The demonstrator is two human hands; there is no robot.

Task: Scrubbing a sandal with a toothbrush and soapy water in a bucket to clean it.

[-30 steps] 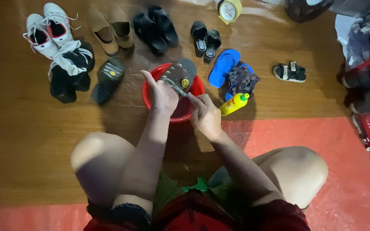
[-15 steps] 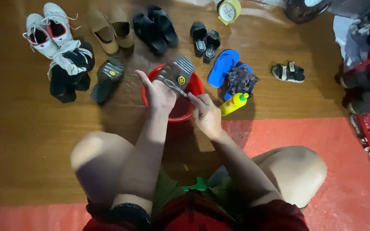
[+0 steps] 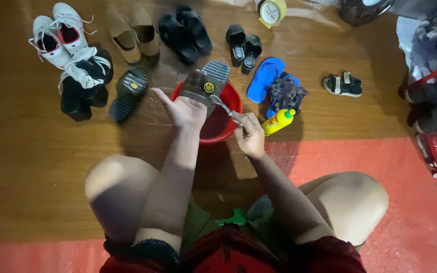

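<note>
Both hands work over the round red plastic basin on the wooden floor. Left hand grips the grey ridged-sole sandal, sole up, its long axis slanting up and right, away from the person. Right hand is clenched around a slim brush handle whose tip meets the sole. Just beside lies a yellow squeeze bottle.

Dim warm light, soft shadows beside the shoes, slightly blurred, darker corners.
</note>
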